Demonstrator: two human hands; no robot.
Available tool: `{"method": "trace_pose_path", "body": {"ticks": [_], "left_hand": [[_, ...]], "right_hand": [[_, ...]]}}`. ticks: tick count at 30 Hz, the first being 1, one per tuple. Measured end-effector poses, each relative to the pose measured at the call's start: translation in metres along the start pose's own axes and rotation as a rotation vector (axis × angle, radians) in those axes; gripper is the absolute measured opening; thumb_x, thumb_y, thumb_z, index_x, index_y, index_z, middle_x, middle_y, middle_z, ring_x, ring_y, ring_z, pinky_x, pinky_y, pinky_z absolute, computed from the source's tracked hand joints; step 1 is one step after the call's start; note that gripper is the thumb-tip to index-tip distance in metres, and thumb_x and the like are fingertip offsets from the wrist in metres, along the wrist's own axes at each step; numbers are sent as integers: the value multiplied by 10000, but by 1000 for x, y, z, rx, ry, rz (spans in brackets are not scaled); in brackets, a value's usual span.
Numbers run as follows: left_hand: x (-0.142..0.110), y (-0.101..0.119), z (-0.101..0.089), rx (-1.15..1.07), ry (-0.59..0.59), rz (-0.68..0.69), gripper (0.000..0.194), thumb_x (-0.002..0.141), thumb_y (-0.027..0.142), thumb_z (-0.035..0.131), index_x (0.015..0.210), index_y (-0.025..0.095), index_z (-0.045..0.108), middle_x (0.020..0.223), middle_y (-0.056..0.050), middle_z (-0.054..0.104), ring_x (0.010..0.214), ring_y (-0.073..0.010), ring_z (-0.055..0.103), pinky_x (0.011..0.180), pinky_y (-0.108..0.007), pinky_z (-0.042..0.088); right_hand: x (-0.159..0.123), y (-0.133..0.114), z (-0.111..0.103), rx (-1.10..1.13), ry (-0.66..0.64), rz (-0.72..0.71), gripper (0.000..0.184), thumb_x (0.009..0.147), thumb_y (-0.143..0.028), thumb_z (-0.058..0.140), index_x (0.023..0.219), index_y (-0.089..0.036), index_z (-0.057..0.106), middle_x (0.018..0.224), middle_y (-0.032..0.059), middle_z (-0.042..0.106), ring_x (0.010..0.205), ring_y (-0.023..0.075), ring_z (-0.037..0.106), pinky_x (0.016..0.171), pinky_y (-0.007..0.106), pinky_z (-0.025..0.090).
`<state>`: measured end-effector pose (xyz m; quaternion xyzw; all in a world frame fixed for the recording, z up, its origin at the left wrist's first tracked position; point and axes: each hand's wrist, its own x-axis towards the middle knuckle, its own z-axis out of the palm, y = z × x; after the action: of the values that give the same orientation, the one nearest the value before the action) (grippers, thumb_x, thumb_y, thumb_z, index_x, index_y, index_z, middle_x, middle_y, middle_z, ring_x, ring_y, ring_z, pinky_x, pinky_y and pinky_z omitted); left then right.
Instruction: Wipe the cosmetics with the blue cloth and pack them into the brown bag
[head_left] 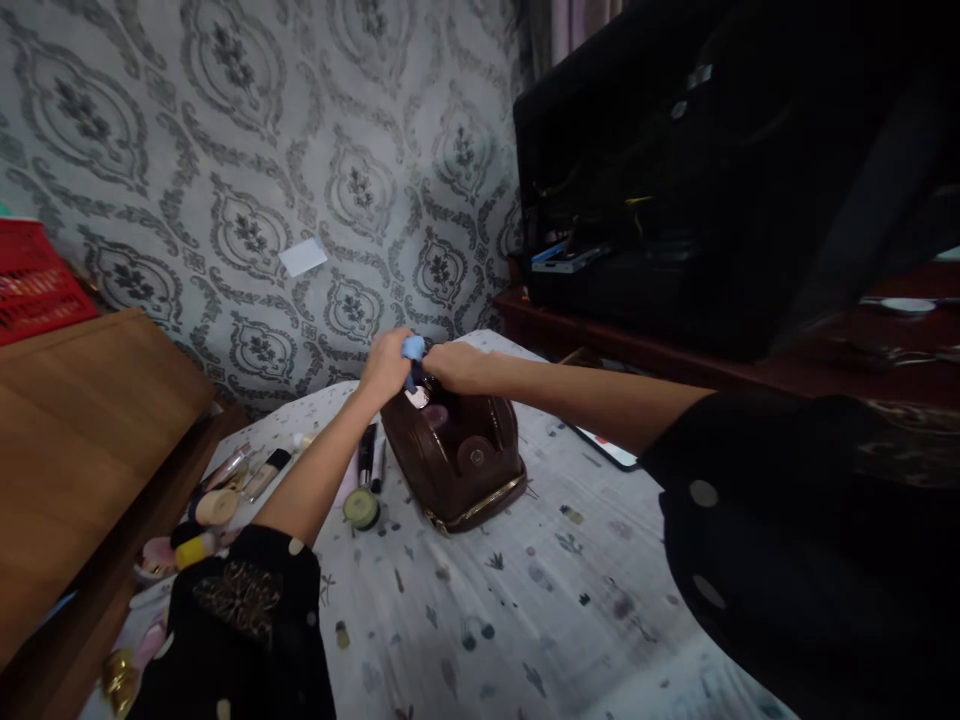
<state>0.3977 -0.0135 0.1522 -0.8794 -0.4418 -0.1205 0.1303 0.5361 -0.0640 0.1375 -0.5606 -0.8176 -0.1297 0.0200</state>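
Observation:
An unzipped brown cosmetic bag [420,470] stands open on the patterned cloth, its gold zipper showing along the front edge. Over its far side, my left hand [386,368] is closed around a small light blue item [412,347], whose exact kind I cannot make out. Close beside it, my right hand [459,368] has its fingers curled at the bag's far rim; what they grip is hidden. A pale, shiny object [418,397] shows in the bag's opening just below my hands. To the left of the bag sits a small round green jar [361,509] next to black tubes [367,455].
Several cosmetics lie at the left, among them a foundation bottle [266,475] and a yellow-capped item [196,550]. A wooden panel [90,420] borders that side. A phone-like device [611,450] lies under my right forearm. A large black screen [675,200] stands at the right.

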Motion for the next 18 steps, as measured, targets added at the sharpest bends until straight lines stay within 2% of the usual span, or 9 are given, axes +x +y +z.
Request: {"method": "trace_pose_path", "body": {"ticks": [3, 5, 9, 13, 16, 18], "left_hand": [[-20, -9, -14, -160, 148, -88, 390, 838, 93, 480, 1185, 171, 641, 1140, -57, 719, 1075, -215, 646, 932, -295, 500], [-35, -18, -15, -307, 208, -141, 335, 806, 103, 517, 1093, 171, 674, 1035, -37, 742, 980, -210, 668, 892, -296, 521], [-70, -41, 1, -451, 214, -191, 305, 759, 93, 513, 995, 175, 688, 916, -9, 745, 897, -194, 678, 854, -285, 539], [-99, -59, 21, -458, 215, -228, 351, 731, 77, 466, 989, 162, 687, 946, -21, 740, 911, -188, 680, 842, -274, 545], [-103, -64, 22, -435, 209, -222, 436, 701, 42, 430, 1032, 159, 690, 985, -33, 737, 932, -184, 678, 856, -271, 542], [-94, -60, 15, -421, 209, -196, 481, 687, 19, 431, 1062, 174, 690, 1041, -29, 732, 992, -179, 667, 910, -270, 523]], "right_hand": [[-6, 4, -9, 80, 50, 45, 316, 907, -103, 488, 1128, -130, 713, 1039, 155, 750, 982, 236, 717, 758, 251, 505], [-13, 4, -15, 116, 103, 70, 346, 929, -100, 450, 1163, -145, 700, 1098, 143, 741, 1025, 227, 699, 808, 253, 492], [-36, -3, -20, 251, 258, 134, 357, 955, -115, 418, 1201, -135, 677, 1159, 127, 726, 1069, 209, 667, 881, 252, 458], [-61, -11, -20, 464, 405, 181, 335, 931, -143, 461, 1174, -140, 692, 1046, 86, 752, 909, 198, 683, 810, 267, 468], [-73, -11, -15, 571, 487, 198, 313, 903, -152, 478, 1107, -133, 714, 951, 75, 756, 814, 188, 674, 762, 272, 477], [-79, -11, -9, 679, 566, 230, 302, 886, -162, 478, 1068, -138, 718, 891, 66, 749, 788, 185, 671, 729, 272, 491]]}}
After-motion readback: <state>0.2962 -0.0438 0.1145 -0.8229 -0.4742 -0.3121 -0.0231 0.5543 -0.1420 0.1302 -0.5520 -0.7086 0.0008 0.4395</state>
